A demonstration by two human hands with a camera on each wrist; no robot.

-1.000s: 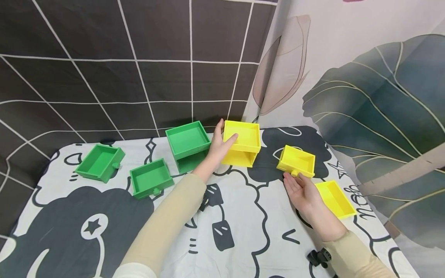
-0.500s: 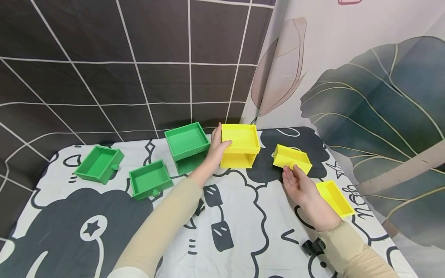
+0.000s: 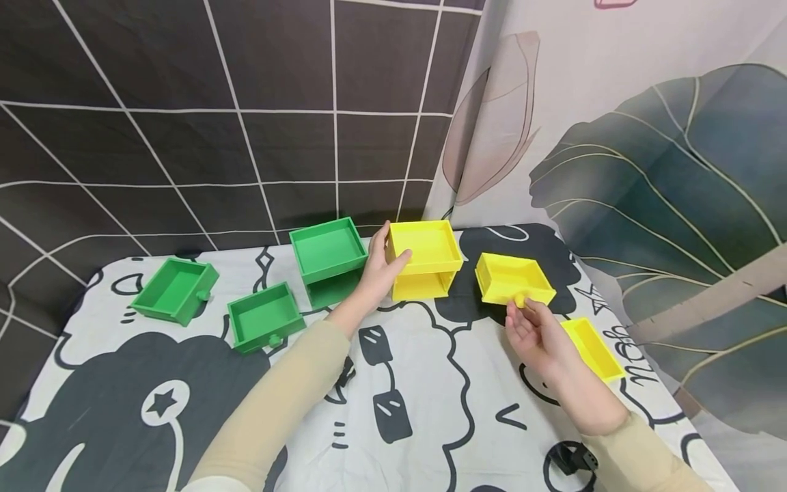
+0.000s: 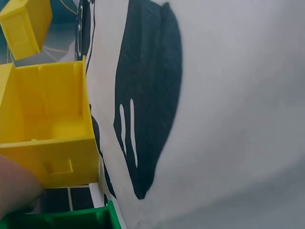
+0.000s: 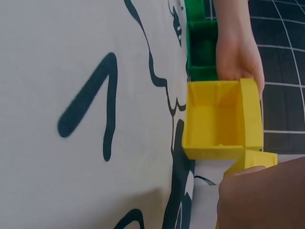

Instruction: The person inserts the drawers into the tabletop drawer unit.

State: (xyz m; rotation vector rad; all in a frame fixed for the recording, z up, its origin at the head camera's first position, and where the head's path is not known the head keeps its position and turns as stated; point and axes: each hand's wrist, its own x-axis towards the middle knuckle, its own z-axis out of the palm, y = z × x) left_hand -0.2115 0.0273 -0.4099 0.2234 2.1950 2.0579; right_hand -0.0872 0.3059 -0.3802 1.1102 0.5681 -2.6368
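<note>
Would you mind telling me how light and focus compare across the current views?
Head: brightest, with fairly even light; left wrist: dimmer, a soft shadow low on the cloth, the left hand slightly soft; right wrist: also dimmer, shadow near the bottom.

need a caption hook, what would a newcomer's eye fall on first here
Probably the bright yellow, plastic-looking box at the centre back, the left hand on its left side. Next, the small yellow open-topped drawer to its right, its knob pinched by the right hand.
</note>
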